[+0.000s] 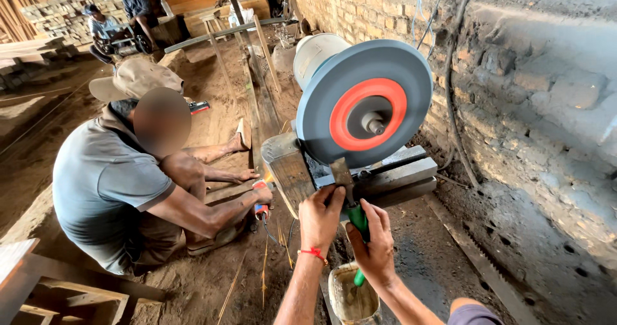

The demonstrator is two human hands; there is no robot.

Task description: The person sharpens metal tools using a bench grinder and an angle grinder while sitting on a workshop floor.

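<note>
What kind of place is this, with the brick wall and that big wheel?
Most likely a rough woodworking workshop. A grinding wheel stands on a bench, where both hands hold a green-handled chisel to it; timber planks lie on the dirt floor, and a saw blade rests by the wall.

head view | looks down and forward, close over both hands at grinding wheel (365, 104) | single view

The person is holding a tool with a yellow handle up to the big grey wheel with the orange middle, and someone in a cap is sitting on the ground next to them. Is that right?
Not quite. The handle is green, not yellow, as the head view shows. Both hands, left and right, hold the tool up to the grey wheel with the orange middle, and a person in a cap does sit on the ground beside them.
</note>
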